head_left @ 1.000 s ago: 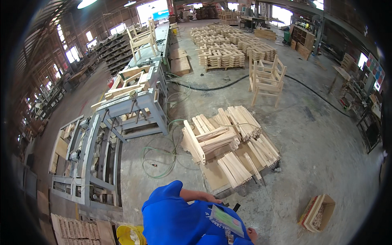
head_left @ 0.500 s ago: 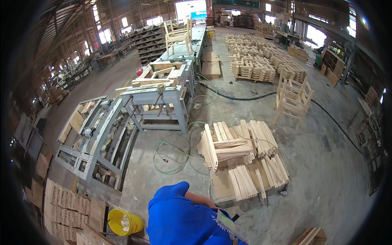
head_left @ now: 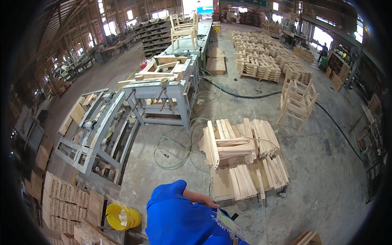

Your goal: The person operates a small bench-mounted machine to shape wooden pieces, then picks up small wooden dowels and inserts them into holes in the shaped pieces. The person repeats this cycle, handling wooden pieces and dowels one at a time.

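Observation:
My left arm in a blue sleeve (head_left: pixel 171 212) is bent across the front of my body at the lower edge. The bare forearm leads to my left hand (head_left: pixel 209 201), whose fingers are mostly hidden, so what they hold, if anything, does not show. Close to it are a card-like badge (head_left: pixel 228 222) against the blue clothing and a small black piece (head_left: pixel 234 216). Beyond the hand lies a low stack of pale wooden slats (head_left: pixel 243 181) on a brown board (head_left: pixel 220 183). A joined wooden frame (head_left: pixel 230 149) rests among the slats. My right hand is out of view.
A grey metal bench (head_left: pixel 157 92) bears wooden frame parts. A green hose (head_left: pixel 179 163) coils on the floor, and a black hose (head_left: pixel 257 96) crosses behind. A wooden chair frame (head_left: pixel 296 100) stands right. A yellow bucket (head_left: pixel 132 218) stands lower left. A person (head_left: pixel 324 50) is far right.
The whole view has shifted slightly, with the far scene moving right and up. A little more of my left hand shows. A person has come into sight at the far right.

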Demonstrator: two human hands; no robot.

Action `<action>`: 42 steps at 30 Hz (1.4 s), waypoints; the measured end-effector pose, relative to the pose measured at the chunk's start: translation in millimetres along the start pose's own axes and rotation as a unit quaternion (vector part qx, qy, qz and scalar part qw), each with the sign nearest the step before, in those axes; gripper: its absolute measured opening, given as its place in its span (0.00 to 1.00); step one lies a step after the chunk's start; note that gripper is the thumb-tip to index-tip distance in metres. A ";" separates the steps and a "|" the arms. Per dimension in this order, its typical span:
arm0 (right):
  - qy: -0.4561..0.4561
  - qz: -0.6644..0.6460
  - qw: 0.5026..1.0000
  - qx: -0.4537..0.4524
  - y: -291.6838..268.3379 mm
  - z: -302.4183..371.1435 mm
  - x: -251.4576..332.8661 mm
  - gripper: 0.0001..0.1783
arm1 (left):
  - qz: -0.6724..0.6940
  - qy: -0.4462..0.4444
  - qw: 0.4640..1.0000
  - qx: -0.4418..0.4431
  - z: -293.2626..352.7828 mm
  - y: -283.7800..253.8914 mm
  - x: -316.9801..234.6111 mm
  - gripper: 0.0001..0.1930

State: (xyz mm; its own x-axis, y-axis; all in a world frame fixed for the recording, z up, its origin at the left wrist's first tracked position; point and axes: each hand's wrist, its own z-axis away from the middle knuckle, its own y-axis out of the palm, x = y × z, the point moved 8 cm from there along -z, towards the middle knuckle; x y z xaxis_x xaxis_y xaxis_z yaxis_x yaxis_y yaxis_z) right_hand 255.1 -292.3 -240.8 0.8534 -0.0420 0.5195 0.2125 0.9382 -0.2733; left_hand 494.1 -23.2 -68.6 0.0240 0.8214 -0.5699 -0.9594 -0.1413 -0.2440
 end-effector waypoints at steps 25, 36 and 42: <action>-0.020 -0.020 0.999 -0.042 -17.4 19.4 5.9 0.20 | 0.258 -0.143 0.937 -0.188 -10.1 6.4 43.9 0.38; 0.037 -0.135 0.972 -0.186 -46.5 77.4 -77.4 0.19 | 0.011 0.001 0.995 -0.096 -58.8 7.5 -12.0 0.33; 0.056 -0.248 0.924 -0.287 -47.5 84.0 -93.9 0.17 | -0.232 0.106 0.967 -0.026 -102.6 7.5 -71.7 0.29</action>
State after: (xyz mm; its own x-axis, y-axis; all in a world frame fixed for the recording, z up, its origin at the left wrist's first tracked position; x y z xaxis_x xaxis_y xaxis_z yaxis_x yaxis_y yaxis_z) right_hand 124.9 -304.1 -208.6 0.6199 -0.4840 0.6177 0.7808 0.4587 -0.4242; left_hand 514.0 -139.8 -110.0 0.5100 0.6724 -0.5365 -0.8167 0.1827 -0.5473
